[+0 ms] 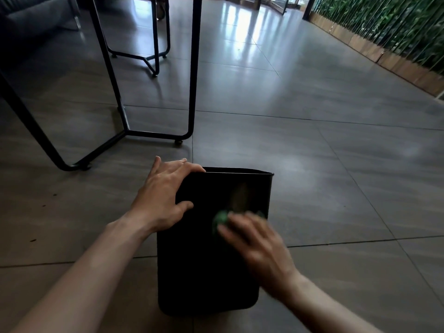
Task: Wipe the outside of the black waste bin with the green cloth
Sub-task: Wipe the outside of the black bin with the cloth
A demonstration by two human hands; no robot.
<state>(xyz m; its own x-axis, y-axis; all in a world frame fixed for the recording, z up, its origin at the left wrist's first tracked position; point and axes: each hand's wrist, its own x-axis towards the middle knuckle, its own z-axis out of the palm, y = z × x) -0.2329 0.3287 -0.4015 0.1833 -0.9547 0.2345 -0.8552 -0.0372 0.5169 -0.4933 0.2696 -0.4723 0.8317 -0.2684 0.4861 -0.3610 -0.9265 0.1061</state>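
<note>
The black waste bin (204,265) lies on its side on the grey tiled floor, its open rim pointing away from me. My left hand (163,198) grips the bin's upper left edge near the rim, fingers over the side and thumb on the top face. My right hand (254,243) is blurred with motion and presses the green cloth (222,218) flat against the bin's upward-facing side. Only a small green patch of the cloth shows past my fingertips; the remainder is hidden under the hand.
Black metal table legs (192,92) stand just beyond the bin to the left, with a second frame (153,56) further back. A grey sofa (31,18) sits at far left. A wooden planter edge with green plants (384,51) runs along the right.
</note>
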